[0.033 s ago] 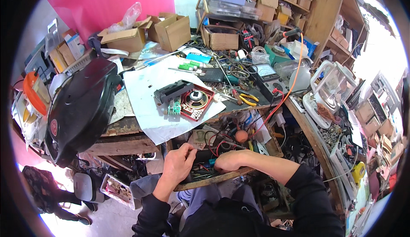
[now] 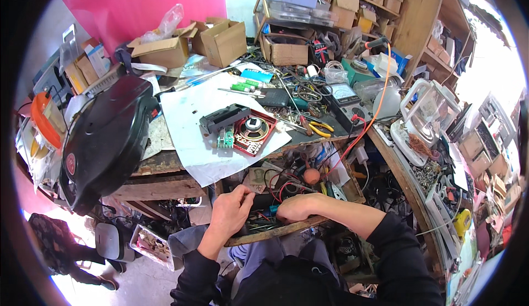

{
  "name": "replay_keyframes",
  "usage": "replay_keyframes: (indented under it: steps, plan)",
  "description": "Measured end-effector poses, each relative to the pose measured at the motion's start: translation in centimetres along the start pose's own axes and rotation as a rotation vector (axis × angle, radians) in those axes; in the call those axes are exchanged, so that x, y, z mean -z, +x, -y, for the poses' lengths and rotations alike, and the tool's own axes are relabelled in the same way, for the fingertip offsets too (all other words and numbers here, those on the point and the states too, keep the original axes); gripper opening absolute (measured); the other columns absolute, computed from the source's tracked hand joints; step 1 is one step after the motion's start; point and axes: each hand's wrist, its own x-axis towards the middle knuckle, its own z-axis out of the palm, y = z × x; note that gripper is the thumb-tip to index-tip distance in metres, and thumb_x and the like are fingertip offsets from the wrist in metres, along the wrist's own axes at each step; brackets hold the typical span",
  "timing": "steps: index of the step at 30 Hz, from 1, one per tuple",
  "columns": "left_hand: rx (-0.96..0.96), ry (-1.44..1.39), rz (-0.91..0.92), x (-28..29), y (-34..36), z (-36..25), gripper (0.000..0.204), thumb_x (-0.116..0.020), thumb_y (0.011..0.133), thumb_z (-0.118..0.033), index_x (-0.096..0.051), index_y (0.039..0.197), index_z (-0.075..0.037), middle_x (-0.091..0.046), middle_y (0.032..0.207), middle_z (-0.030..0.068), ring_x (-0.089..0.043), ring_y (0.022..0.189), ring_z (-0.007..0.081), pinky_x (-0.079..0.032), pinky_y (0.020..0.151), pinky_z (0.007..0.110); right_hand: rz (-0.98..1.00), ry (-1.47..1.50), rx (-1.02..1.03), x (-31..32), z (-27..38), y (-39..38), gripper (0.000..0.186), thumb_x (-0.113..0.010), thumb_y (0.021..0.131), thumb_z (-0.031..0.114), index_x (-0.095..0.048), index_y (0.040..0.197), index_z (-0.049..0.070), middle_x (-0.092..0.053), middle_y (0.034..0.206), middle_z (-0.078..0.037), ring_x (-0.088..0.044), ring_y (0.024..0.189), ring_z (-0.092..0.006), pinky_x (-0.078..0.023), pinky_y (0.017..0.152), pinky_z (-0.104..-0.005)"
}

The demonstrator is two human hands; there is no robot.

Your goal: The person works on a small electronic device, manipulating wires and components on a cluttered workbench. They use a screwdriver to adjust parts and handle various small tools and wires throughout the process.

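Observation:
My left hand (image 2: 231, 212) is at the left side of an open wooden drawer (image 2: 294, 229), its fingers curled and closed beside a dark cylindrical item (image 2: 263, 200); anything inside them is hidden. My right hand (image 2: 295, 208) reaches down into the drawer, fingers curled beside a teal-blue object (image 2: 273, 211), tips out of sight. Tangled wires, small tools, a paper (image 2: 257, 179) and a round orange bulb-like item (image 2: 311, 175) fill the drawer. Above it, on a white sheet (image 2: 190, 141), lie a red-framed speaker (image 2: 254, 131), a black casing (image 2: 223, 117) and a green circuit board (image 2: 225, 137).
A large black lid-like object (image 2: 104, 135) covers the bench's left. Pliers (image 2: 321, 130), batteries (image 2: 248, 85), a meter (image 2: 344, 99) with leads, and boxes (image 2: 220, 44) crowd the bench. A clear-handled appliance (image 2: 430, 107) stands right. Another person's legs (image 2: 71, 256) show at lower left.

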Motion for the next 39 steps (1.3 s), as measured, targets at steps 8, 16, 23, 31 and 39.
replay_keyframes:
  steps: [8, 16, 23, 31, 39]
  plan:
    - [-0.127, 0.136, -0.001, -0.5, -0.4, 0.2, 0.018, -0.074, 0.099, -0.018, -0.071, 0.105, -0.001, -0.072, 0.081, 0.0197, -0.072, 0.073, 0.0396, -0.054, 0.066, 0.045, 0.058, -0.158, -0.164, 0.9, 1.8, 2.1, 0.026, -0.068, 0.087, 0.011, -0.081, 0.106, -0.001, -0.080, 0.107, -0.021, -0.078, 0.100, -0.0406, -0.058, 0.079, -0.0536]
    - [-0.219, 0.073, -0.035, -1.0, -0.2, 0.0, 0.020, -0.066, 0.100, -0.012, -0.067, 0.116, 0.000, -0.071, 0.098, 0.0202, -0.070, 0.081, 0.0392, -0.054, 0.073, 0.046, 0.094, 0.027, -0.041, 0.4, -0.8, 1.2, 0.036, -0.067, 0.093, 0.022, -0.075, 0.114, -0.006, -0.078, 0.104, -0.023, -0.074, 0.095, -0.0401, -0.057, 0.081, -0.0504]
    - [-0.286, 0.066, -0.040, -0.5, -0.7, 1.1, 0.023, -0.054, 0.103, -0.001, -0.065, 0.122, 0.005, -0.072, 0.108, 0.0216, -0.069, 0.080, 0.0367, -0.056, 0.075, 0.044, 0.002, 0.299, -0.100, 3.9, -0.6, -4.6, 0.024, -0.070, 0.087, 0.017, -0.069, 0.092, -0.007, -0.076, 0.090, -0.019, -0.078, 0.077, -0.0299, -0.059, 0.067, -0.0434]
    - [-0.041, -0.369, 0.006, -1.1, -1.0, 1.7, 0.026, -0.058, 0.110, -0.002, -0.069, 0.132, 0.007, -0.080, 0.114, 0.0163, -0.080, 0.092, 0.0207, -0.062, 0.078, 0.030, -0.545, 0.967, 0.239, 3.3, -1.7, -10.2, 0.027, -0.068, 0.086, 0.002, -0.077, 0.112, -0.001, -0.067, 0.078, 0.000, -0.056, 0.061, -0.0061, -0.045, 0.054, -0.0254]
    - [-0.002, -0.340, 0.050, -0.9, -0.5, 0.9, 0.024, -0.065, 0.106, -0.002, -0.073, 0.128, 0.005, -0.082, 0.108, 0.0134, -0.080, 0.093, 0.0159, -0.060, 0.078, 0.027, -1.162, 1.064, 0.582, 9.9, -0.9, -8.0, 0.017, -0.062, 0.092, -0.005, -0.077, 0.100, -0.004, -0.071, 0.085, -0.004, -0.061, 0.068, -0.0063, -0.047, 0.062, -0.0221]
